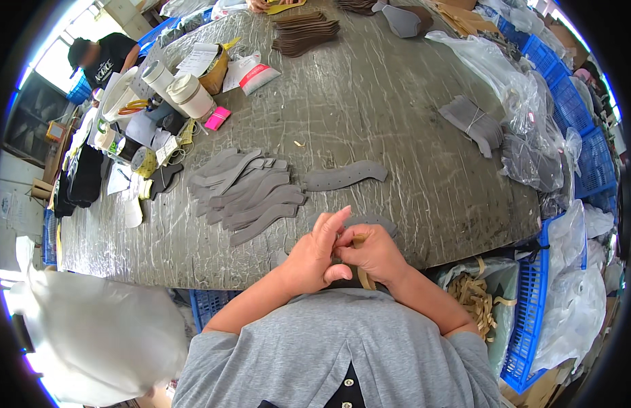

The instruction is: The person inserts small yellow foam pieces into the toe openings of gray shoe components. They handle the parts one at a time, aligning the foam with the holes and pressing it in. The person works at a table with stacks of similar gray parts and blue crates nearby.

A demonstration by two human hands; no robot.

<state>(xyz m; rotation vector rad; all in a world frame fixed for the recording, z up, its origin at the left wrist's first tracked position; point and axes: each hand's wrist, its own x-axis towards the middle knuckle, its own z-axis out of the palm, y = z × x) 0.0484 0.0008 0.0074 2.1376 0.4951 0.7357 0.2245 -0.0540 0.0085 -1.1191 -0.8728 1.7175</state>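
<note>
Close in front of my body, my hands meet over the table's near edge. My right hand (374, 253) is closed in a pinch on a narrow tan strip (365, 277), whose end hangs down toward my shirt. Beside it, my left hand (314, 250) has its fingers stretched out and thumb apart, the fingers close to the right fingertips. Partly hidden behind the hands lies a grey curved piece (380, 222). Farther off is another grey curved piece (346, 176) with small holes, and to its left a loose pile of similar grey pieces (251, 190).
A tied grey bundle (473, 124) lies at right near clear plastic bags (526, 102). Brown stacked pieces (305, 34) sit at the far side. White containers (191, 96) stand at left. A blue crate (526, 319) beside me holds tan strips (473, 302). A co-worker (108, 61) is at far left.
</note>
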